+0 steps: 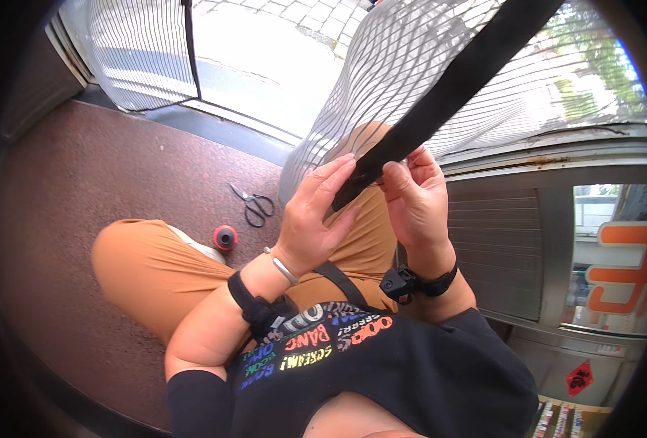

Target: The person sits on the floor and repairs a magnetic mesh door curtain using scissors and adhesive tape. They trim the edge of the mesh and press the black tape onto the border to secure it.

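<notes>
A see-through striped curtain [382,80] with a wide black edge strip [448,102] hangs down across my lap. My left hand [315,215] is closed on the strip near its lower end, fingers on top and thumb beneath. At the strip's right edge, my right hand [417,204] is pinched, thumb against fingertips. Whatever is in that pinch is too small to make out. Scissors with black loop handles [256,208] lie on the floor left of my left hand. Close to them is a small round red thing with a black centre [225,237].
Brown speckled floor [82,190] spreads to the left. Another striped curtain panel [144,55] hangs at the far left by a doorway with a metal sill [247,124]. To the right stands a metal-framed door [491,248] with a glass pane. My bent knees in tan trousers [141,255] are below.
</notes>
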Available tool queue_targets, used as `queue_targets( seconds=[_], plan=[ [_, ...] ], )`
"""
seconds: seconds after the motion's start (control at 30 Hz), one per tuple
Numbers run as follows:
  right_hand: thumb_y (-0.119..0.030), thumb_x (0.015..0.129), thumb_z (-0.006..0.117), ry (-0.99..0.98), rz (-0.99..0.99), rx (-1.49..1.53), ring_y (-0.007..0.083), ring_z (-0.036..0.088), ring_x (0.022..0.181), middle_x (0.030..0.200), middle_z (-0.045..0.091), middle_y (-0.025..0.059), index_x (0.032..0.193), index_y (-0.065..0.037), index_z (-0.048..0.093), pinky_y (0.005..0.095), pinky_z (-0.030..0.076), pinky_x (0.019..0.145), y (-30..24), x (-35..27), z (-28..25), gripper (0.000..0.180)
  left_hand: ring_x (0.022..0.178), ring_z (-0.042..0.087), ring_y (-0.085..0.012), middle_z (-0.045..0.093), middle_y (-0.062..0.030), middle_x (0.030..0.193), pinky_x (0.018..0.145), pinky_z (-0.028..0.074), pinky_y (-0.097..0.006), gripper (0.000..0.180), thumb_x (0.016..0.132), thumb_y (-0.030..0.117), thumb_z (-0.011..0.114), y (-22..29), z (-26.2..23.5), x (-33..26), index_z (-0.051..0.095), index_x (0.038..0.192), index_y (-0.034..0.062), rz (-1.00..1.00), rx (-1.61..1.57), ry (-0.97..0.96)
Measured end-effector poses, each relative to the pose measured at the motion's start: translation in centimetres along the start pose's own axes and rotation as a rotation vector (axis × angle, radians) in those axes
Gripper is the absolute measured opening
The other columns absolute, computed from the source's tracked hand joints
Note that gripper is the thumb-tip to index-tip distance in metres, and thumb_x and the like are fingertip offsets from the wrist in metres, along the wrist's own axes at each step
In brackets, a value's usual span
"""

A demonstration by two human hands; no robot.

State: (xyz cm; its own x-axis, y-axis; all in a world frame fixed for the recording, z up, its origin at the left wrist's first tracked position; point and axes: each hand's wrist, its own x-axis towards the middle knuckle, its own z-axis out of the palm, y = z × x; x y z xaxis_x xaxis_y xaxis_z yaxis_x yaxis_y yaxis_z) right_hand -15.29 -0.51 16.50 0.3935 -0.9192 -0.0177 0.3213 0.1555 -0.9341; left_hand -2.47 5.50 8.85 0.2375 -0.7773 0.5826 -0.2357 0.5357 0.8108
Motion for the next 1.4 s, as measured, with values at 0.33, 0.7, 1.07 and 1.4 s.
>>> queue_targets(
  seconds=[0.33, 0.7, 1.07, 1.4],
  plan=[
    [-0.002, 0.089, 0.051, -0.277, -0.06, -0.061, 0.0042, 0.044, 0.071, 0.079, 0.046, -0.0022, 0.108, 0.003, 0.048, 0.0245, 0.046, 0.081, 1.3, 0.0, 2.4, 0.02, 0.079, 0.059, -0.0144, 0.062, -0.0063, 0.088, 0.072, 0.048, -0.026, 0.024, 0.088, 0.007, 0.054, 1.9, -3.5, 2.0, 0.054, 0.11, 0.0003, -0.274, -0.199, 0.093],
    [-0.001, 0.089, 0.049, -0.376, 0.049, -0.057, 0.0073, 0.057, 0.078, 0.084, 0.056, 0.0041, 0.106, 0.0, 0.052, 0.022, 0.045, 0.076, 1.9, -1.1, 1.4, 0.018, 0.082, 0.058, -0.0114, 0.062, -0.0068, 0.09, 0.075, 0.047, -0.025, 0.021, 0.094, 0.017, 0.046, 4.0, -7.2, 3.9, 0.054, 0.101, -0.001, -0.423, -0.241, 0.143],
    [-0.004, 0.086, 0.057, -0.391, 0.196, 0.134, 0.009, 0.06, 0.068, 0.076, 0.056, 0.0016, 0.101, 0.005, 0.056, 0.0196, 0.048, 0.064, 2.2, -0.4, 1.3, 0.017, 0.077, 0.061, -0.0106, 0.063, -0.0041, 0.091, 0.069, 0.05, -0.024, 0.019, 0.093, 0.017, 0.049, 5.3, -6.8, 5.3, 0.057, 0.101, 0.0021, -0.38, -0.082, 0.199],
    [-0.008, 0.089, 0.054, -0.36, 0.102, 0.092, 0.0035, 0.049, 0.057, 0.07, 0.057, -0.0003, 0.088, 0.001, 0.057, 0.018, 0.04, 0.05, 2.2, -0.5, 2.0, 0.009, 0.074, 0.061, -0.0104, 0.064, -0.0051, 0.089, 0.066, 0.052, -0.024, 0.018, 0.091, 0.016, 0.052, 6.7, -6.2, 5.9, 0.058, 0.099, 0.0008, -0.396, -0.022, 0.179]
  ],
)
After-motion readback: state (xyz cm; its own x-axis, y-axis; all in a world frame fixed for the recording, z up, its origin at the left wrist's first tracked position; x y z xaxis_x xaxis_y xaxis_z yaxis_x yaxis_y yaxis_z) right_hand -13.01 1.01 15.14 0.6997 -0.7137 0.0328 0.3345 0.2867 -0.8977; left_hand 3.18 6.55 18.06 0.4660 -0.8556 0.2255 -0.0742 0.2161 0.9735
